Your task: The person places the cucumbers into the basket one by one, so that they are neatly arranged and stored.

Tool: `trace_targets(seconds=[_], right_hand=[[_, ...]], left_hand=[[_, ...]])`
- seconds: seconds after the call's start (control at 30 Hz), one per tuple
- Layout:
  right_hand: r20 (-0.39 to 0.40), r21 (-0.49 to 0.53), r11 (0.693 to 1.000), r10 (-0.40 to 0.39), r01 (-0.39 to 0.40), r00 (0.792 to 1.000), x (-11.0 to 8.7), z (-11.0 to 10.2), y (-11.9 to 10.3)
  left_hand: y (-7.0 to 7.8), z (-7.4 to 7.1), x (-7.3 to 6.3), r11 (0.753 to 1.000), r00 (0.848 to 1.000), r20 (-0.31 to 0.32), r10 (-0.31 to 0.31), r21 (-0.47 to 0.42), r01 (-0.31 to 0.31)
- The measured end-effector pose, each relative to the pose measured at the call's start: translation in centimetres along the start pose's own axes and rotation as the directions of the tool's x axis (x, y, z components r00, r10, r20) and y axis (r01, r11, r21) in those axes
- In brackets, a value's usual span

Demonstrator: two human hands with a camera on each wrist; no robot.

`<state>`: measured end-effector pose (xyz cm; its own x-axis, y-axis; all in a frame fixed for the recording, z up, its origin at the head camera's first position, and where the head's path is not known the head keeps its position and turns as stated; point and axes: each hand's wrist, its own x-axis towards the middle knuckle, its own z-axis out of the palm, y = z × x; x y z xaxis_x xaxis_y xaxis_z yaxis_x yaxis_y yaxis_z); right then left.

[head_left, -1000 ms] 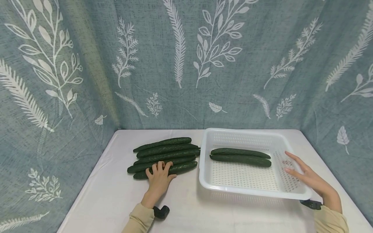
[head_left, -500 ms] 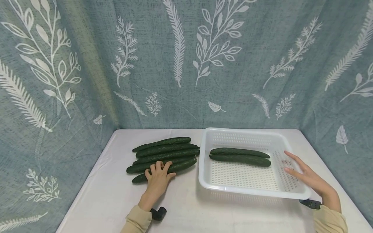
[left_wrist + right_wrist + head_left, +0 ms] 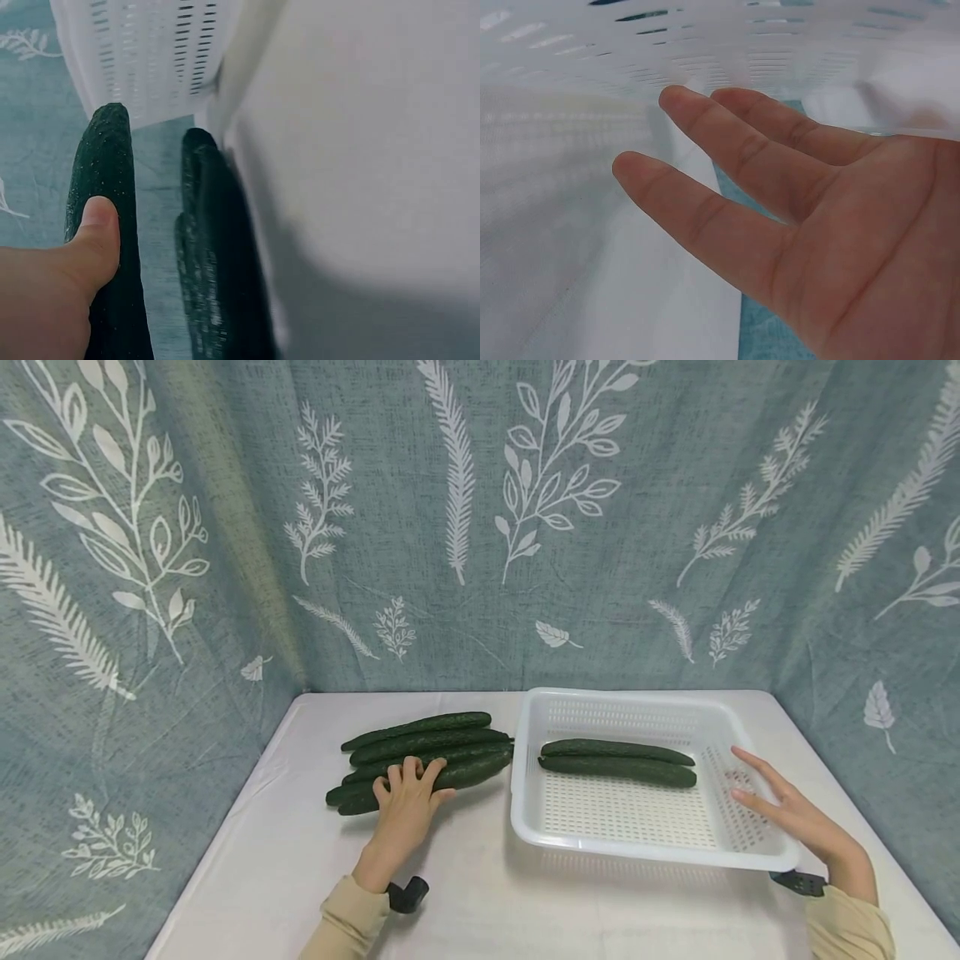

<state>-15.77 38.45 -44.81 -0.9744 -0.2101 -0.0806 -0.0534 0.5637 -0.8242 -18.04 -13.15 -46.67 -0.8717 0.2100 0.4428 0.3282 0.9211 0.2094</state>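
My left hand (image 3: 405, 806) grips a long dark green cucumber (image 3: 472, 768) from above. Seen from the left wrist, the thumb lies along that cucumber (image 3: 112, 169), which is held apart from the other cucumbers (image 3: 221, 255) beside it. More cucumbers (image 3: 420, 745) lie side by side behind the hand, some partly hidden. At the right end of a white plastic basket (image 3: 622, 852) is my right hand (image 3: 813, 831), thumb and a finger showing over its rim. In the right wrist view the other fingers (image 3: 750, 157) stretch out straight beneath the slotted basket (image 3: 727, 67).
Two cucumbers (image 3: 618, 771) lie next to each other inside the basket, towards its back. A white cloth covers the table (image 3: 600, 918). Behind and on both sides hangs a blue-green curtain (image 3: 420, 527) with white leaf prints.
The front cucumber has come up in my left hand and moved slightly back, so it now overlaps the cucumbers behind it. My right hand and the basket have stayed put.
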Motion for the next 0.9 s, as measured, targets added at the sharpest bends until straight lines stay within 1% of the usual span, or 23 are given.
trace_targets(seconds=[0.1,0.23,0.33,0.5,0.63,0.73,0.9], right_hand=[[0.001,0.005,1.000,-0.010,0.010,1.000,0.0,0.0,0.1],[0.000,0.003,1.000,-0.022,0.022,1.000,0.1,0.0,0.2],[0.001,0.000,1.000,-0.021,0.021,1.000,0.1,0.0,0.3],[-0.001,-0.021,1.000,-0.008,0.008,1.000,0.2,-0.1,0.2],[-0.005,-0.025,1.000,-0.011,0.011,1.000,0.2,-0.1,0.1],[-0.002,-0.009,1.000,-0.018,0.018,1.000,0.1,0.0,0.1],[-0.001,-0.012,1.000,-0.017,0.017,1.000,0.1,0.1,0.0]], left_hand=[[0.2,-0.4,0.5,1.000,1.000,-0.012,0.019,0.018,-0.019],[0.4,-0.9,1.1,1.000,1.000,0.023,0.002,0.016,-0.002],[0.4,-1.3,1.6,1.000,1.000,0.031,0.001,0.024,-0.002],[0.1,-2.0,2.4,0.998,1.000,-0.004,0.029,0.063,-0.028],[0.1,-2.6,3.0,0.997,0.998,-0.019,0.055,0.062,-0.053],[0.3,-3.0,3.4,0.996,0.998,-0.013,0.067,0.054,-0.066],[1.1,-3.6,4.1,0.997,0.998,0.012,0.066,0.040,-0.066]])
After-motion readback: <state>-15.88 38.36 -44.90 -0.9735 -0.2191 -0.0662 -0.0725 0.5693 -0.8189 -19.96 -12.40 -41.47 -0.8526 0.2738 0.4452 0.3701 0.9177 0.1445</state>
